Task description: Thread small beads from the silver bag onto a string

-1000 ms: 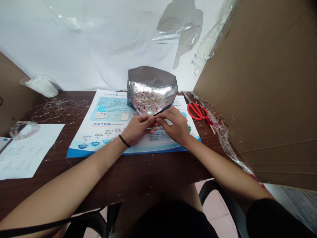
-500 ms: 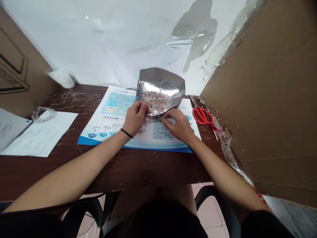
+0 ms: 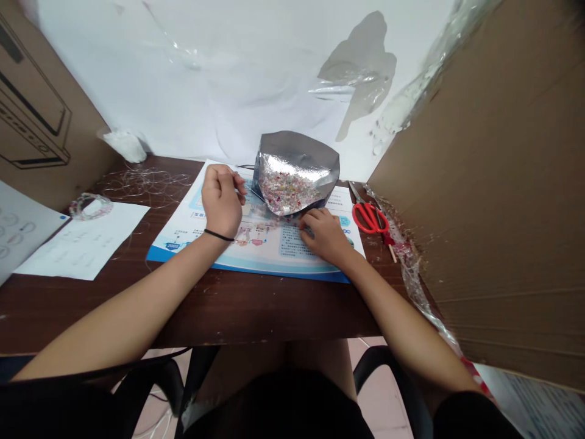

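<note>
A desk corner is walled in by a cardboard panel (image 3: pixel 493 183) on the right and a cardboard box (image 3: pixel 41 103) on the left, with a white sheet (image 3: pixel 205 79) hanging behind. On the dark wooden desk (image 3: pixel 256 311) lies a blue-and-white printed poster (image 3: pixel 274 269). A silver foil pouch (image 3: pixel 295 155) stands on the poster's upper part, its mouth gaping toward the person and showing a heap of multicoloured beads (image 3: pixel 287 192). Red scissors (image 3: pixel 370 218) rest just right of the poster, beside crumpled plastic film (image 3: pixel 411 274). To the left lie a paper sheet (image 3: pixel 82 244), a bead ring (image 3: pixel 90 207) and a tangle of clear thread (image 3: pixel 146 180).

The left hand (image 3: pixel 222 201), wearing a black wristband (image 3: pixel 218 233), is raised over the poster just left of the pouch. Its fingers (image 3: pixel 214 180) curl inward toward the thumb; whether they pinch something fine is too small to tell. The right hand (image 3: pixel 322 235) sits low on the poster, near the pouch's lower edge. Its fingers (image 3: pixel 313 219) lie close together and lightly curved, with no held item visible. With both hands this close to the open mouth, small pieces seem likely to stay over the poster, where they are easy to see.
</note>
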Available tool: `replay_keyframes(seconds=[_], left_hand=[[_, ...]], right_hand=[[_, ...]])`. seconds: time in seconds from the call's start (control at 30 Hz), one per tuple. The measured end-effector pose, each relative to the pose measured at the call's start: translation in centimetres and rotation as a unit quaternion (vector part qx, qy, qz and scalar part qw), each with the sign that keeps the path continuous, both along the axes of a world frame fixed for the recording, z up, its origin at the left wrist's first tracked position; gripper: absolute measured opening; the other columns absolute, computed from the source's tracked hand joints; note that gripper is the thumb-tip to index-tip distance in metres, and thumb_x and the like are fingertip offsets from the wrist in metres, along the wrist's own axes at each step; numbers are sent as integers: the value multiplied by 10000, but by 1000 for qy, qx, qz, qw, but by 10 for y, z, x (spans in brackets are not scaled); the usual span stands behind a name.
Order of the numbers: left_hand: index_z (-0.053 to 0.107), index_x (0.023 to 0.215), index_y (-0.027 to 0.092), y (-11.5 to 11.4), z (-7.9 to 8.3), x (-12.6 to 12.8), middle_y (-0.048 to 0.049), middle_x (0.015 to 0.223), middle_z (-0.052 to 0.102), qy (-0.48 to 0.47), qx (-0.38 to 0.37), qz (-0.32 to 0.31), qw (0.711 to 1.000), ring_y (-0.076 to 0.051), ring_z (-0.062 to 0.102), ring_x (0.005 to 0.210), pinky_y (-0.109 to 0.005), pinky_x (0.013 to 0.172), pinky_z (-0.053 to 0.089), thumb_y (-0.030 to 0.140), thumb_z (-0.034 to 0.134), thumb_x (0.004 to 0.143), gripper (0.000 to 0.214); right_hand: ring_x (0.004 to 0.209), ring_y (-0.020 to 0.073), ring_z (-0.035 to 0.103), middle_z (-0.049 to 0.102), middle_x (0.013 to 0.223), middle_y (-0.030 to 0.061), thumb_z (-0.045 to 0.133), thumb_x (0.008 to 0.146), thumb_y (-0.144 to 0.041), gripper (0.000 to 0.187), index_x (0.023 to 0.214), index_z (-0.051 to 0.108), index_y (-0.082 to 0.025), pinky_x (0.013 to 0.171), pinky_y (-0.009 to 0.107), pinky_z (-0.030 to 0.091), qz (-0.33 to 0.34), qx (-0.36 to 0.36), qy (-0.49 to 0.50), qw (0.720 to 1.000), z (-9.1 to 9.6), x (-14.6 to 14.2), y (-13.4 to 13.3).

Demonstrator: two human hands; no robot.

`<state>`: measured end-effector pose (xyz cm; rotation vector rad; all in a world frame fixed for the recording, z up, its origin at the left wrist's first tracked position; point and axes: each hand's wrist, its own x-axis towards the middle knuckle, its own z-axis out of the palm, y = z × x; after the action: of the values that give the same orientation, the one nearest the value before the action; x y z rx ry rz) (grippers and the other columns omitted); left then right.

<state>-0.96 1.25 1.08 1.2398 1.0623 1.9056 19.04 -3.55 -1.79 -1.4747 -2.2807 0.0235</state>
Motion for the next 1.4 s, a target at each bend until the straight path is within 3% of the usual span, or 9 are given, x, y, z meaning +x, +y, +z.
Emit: replay_keyframes(seconds=[0.23, 0.37, 0.53, 0.63, 0.8, 0.93, 1.1, 1.27, 1.4], left_hand=[[411, 698, 216, 8, 4, -17, 19, 651, 497, -1, 10, 46, 999, -62, 445, 506, -204, 416, 299, 320, 441, 893, 223], [442, 720, 207, -13, -1, -5, 10, 625, 492, 149, 36, -8, 988, -77, 434, 496, -228, 454, 323, 342, 371, 915, 248], [535, 769, 195, -41, -9, 15, -18, 697, 559, 441, 87, -115, 886, -106, 480, 613, -254, 611, 380, 251, 435, 866, 150], [561, 797, 194, -43, -13, 19, -19, 685, 556, 508, 134, -134, 840, -115, 472, 608, -260, 607, 369, 238, 454, 850, 127], [567, 804, 172, -37, -15, 17, -25, 662, 558, 562, 191, -101, 799, -121, 485, 599, -256, 568, 358, 250, 433, 869, 168], [583, 790, 165, -25, -10, 20, -39, 691, 594, 638, 208, -71, 738, -132, 523, 634, -249, 545, 360, 286, 398, 887, 241], [616, 926, 155, 14, -1, 42, -77, 868, 655, 686, 77, -36, 722, -152, 576, 744, -259, 599, 393, 240, 355, 894, 277], [665, 959, 191, 50, 4, 77, -86, 989, 649, 764, 68, -156, 623, -211, 592, 880, -296, 682, 415, 176, 453, 795, 268], [685, 880, 127, 62, 5, 97, -141, 944, 649, 777, 3, -159, 609, -221, 595, 827, -310, 691, 418, 186, 477, 775, 241]], right_hand=[[933, 241, 499, 629, 939, 58, 508, 799, -219, 84, 809, 591, -210, 725, 373, 333, 4, 10, -15, 1000, 0, -2, -4], [940, 238, 523, 657, 948, 50, 503, 842, -307, 146, 838, 619, -219, 753, 391, 371, 7, -20, 35, 999, 7, 2, -1], [915, 179, 592, 686, 957, 41, 481, 870, -385, 261, 1054, 582, -230, 809, 358, 438, 63, -43, 212, 974, 21, 4, -1], [885, 148, 628, 688, 939, 26, 582, 811, -365, 305, 1079, 568, -220, 814, 313, 461, 119, -68, 258, 956, 24, -1, -6], [790, 120, 632, 685, 856, 19, 588, 813, -284, 215, 1006, 613, -195, 753, 265, 463, 119, -35, 253, 960, 21, -5, -9], [786, 148, 600, 672, 800, 14, 529, 853, -281, 127, 866, 640, -221, 771, 311, 402, 58, 50, 140, 987, 18, 1, -3], [816, 183, 570, 679, 790, 20, 453, 876, -189, 173, 819, 614, -217, 792, 355, 305, -35, 125, -2, 992, 18, 10, 2], [837, 191, 561, 683, 821, 35, 427, 876, -167, 184, 845, 604, -205, 811, 358, 281, -41, 158, -35, 986, 15, 13, 6], [827, 185, 563, 686, 816, 33, 423, 873, -158, 193, 831, 606, -202, 821, 357, 277, -34, 160, -30, 986, 13, 13, 8]])
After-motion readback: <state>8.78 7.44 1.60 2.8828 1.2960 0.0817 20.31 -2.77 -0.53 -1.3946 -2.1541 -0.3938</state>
